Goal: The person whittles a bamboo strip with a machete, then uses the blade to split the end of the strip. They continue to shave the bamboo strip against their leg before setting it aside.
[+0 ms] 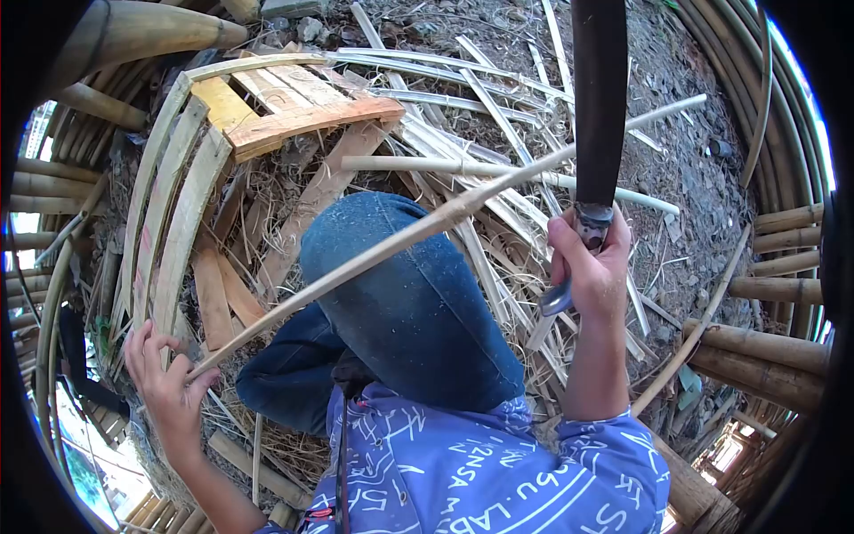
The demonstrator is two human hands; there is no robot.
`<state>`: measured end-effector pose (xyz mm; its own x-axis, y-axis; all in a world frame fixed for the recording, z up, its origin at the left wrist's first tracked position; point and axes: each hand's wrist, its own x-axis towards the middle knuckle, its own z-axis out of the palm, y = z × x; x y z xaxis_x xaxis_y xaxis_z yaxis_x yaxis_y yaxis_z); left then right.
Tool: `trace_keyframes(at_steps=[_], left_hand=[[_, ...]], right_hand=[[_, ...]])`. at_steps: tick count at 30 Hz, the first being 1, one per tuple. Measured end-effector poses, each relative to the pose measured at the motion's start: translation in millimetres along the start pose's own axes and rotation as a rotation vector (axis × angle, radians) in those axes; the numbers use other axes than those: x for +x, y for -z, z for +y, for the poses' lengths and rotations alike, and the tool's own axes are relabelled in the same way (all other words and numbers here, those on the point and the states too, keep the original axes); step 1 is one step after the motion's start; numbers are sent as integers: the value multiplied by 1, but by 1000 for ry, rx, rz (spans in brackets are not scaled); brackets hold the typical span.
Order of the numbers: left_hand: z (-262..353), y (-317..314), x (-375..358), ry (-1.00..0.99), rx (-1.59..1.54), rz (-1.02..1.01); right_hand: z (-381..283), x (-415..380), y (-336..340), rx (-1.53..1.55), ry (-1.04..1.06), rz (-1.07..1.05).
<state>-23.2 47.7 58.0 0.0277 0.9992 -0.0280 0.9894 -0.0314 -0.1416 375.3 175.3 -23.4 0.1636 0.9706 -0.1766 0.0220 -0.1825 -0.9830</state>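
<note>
My left hand (167, 384) grips the near end of a long bamboo strip (374, 254) between thumb and fingers. The strip slants up to the right across my raised knee, and its far end passes beyond the blade in this view. In my right hand (598, 271) is a machete (600, 116), its handle in my fist and its broad dark blade pointing up and away from me. A curved metal guard shows below the fist. Just past my knee, a second bamboo stick (427, 166) lies over a heap of split pieces.
A wooden crate (302, 123) of slats lies at the left front. Split bamboo strips (511, 120) and curly shavings cover the ground ahead. Thick bamboo poles (765, 347) stack up on the right, with more poles (53, 187) along the left.
</note>
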Motion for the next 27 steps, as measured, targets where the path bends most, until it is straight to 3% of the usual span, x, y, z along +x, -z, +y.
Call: trace_keyframes(at_steps=[3, 9, 14, 17, 19, 22, 27], left_hand=[[2, -3, 4, 25, 1, 6], [7, -2, 8, 28, -23, -25], [21, -2, 16, 93, -78, -26], [30, 4, 25, -10, -163, 16], [26, -3, 30, -21, -453, -42], [13, -18, 25, -13, -588, -187], [17, -25, 15, -74, -575, -82]], right_hand=[[-1, 4, -16, 49, 110, -4], [-13, 8, -40, 341, 71, 10], [-5, 6, -51, 403, 6, 108], [-5, 4, -51, 516, 49, 140], [-4, 3, -47, 490, 68, 137], [-7, -1, -37, 341, 63, 109], [-5, -7, 1, -50, -27, 68]])
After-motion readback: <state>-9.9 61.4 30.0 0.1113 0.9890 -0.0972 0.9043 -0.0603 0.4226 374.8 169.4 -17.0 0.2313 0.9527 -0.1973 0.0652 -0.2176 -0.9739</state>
